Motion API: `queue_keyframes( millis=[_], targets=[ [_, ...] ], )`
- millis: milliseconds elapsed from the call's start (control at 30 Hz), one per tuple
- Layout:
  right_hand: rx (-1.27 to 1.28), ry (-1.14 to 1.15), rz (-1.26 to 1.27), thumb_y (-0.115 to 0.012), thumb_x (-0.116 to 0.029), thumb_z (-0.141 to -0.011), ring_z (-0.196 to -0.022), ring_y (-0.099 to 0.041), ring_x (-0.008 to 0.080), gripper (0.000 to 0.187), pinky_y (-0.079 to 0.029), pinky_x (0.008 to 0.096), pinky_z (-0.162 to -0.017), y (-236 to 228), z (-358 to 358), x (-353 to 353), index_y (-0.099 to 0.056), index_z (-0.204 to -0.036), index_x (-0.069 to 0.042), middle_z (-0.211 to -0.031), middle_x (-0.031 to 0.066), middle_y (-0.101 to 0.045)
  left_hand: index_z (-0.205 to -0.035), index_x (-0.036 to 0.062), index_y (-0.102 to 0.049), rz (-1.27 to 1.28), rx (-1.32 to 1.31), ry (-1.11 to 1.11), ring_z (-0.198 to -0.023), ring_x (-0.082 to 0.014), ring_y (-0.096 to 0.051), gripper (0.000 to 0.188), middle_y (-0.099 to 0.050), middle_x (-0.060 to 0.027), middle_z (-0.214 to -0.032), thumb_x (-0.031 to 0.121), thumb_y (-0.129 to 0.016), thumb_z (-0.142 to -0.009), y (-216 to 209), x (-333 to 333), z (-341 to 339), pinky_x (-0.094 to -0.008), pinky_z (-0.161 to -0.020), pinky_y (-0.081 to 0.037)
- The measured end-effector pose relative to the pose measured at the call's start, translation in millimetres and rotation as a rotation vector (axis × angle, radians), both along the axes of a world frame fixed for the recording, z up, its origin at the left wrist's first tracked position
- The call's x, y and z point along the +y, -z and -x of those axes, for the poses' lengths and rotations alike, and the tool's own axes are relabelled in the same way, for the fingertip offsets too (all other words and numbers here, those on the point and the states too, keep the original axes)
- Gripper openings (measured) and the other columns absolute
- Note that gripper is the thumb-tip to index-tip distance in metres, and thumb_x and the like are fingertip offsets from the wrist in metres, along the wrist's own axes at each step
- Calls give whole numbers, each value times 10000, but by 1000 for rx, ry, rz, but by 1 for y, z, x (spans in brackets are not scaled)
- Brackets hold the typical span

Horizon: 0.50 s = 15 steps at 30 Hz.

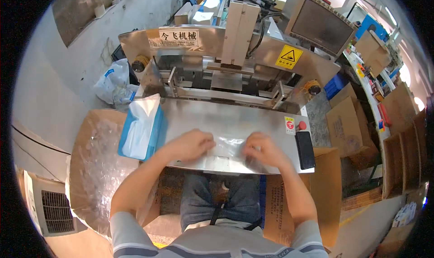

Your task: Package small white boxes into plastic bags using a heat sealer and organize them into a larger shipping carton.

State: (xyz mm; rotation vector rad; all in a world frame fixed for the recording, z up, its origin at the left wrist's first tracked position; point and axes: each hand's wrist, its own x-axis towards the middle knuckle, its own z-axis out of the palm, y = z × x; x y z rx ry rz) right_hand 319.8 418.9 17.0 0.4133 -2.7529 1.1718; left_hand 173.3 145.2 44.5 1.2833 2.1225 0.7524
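Note:
A thin, clear plastic piece (229, 142) lies between my hands on the brushed metal worktop (190, 115), its outline hard to make out through the glare. My left hand (195, 143) is closed, with curled fingertips at the piece's left edge. At the opposite edge, my right hand (265, 149) is also closed, thumb and forefinger drawn together; its lower fingers are smeared by motion. Just behind the worktop stands a metal machine with an upright column (239, 34) and a horizontal bar (217, 95).
A blue tissue box (159, 127) stands at the worktop's left end, beside a carton full of clear plastic pieces (101, 167). On the right are a black phone (305, 150) and a red button (302, 125). A monitor (322, 25) and cardboard boxes (346, 127) stand farther off.

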Motion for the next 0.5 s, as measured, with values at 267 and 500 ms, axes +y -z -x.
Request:
queue_keyframes(
  millis=[267,500],
  targets=[
    [-184,135,-39,-670,-192,-917,-724,-663,254,183,-509,352,-680,29,119,58,-719,-906,-17,-824,139,-707,-889,35,-707,-41,-246,-182,-729,-133,-565,469,-653,-35,-772,498,-648,-933,42,70,147,-334,-655,-466],
    [-112,109,-75,-699,-193,-882,-734,-684,264,204,-515,379,-681,1,183,83,-698,-913,8,-809,182,-696,-1019,126,-779,76,-222,-240,-777,-78,-570,290,-690,31,-900,359,-748,-849,33,111,218,-242,-639,-422]
  ],
)
